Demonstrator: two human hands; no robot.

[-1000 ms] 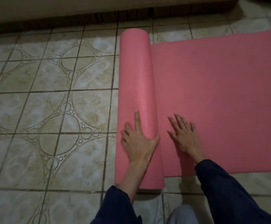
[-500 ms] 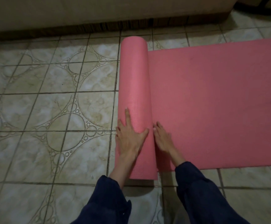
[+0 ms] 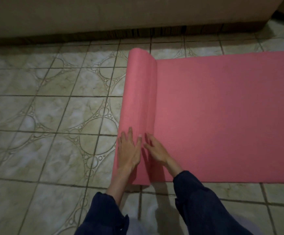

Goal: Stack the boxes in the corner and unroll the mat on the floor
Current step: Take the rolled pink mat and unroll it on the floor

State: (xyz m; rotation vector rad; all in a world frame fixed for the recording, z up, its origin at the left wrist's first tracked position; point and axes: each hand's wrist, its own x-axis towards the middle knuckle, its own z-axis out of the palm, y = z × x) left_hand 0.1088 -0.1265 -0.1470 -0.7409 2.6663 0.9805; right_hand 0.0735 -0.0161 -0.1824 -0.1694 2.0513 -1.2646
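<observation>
Glazed floor tiles (image 3: 41, 116), pale green-grey and marbled, with raised ring-and-arc patterns and dark grout lines, fill the left of the view and run up to a plain beige base (image 3: 104, 16) along the top, perhaps of a sofa. Right of the bare tiles lies the pink mat (image 3: 222, 116), partly unrolled: its rolled part (image 3: 138, 99) stands as a thick cylinder running away from the person, and the flat sheet spreads from it out past the right edge of the view. The left hand (image 3: 129, 153) rests on top of the roll near its close end, fingers straight and a little spread, palm down. Just beside it, the right hand (image 3: 156, 150) lies where the roll meets the flat sheet, fingers loosely extended and touching the roll's side; neither hand grips anything. Both arms wear dark blue sleeves (image 3: 202, 204). The mat looks like light foam with a fine grainy surface, soft and springy, likely grippy on glazed tile rather than sliding. It probably needs no lifting: flat palms pushing the roll leftward should carry it on, though pressing only near the close end may let the far end lag and skew. No boxes are in sight.
</observation>
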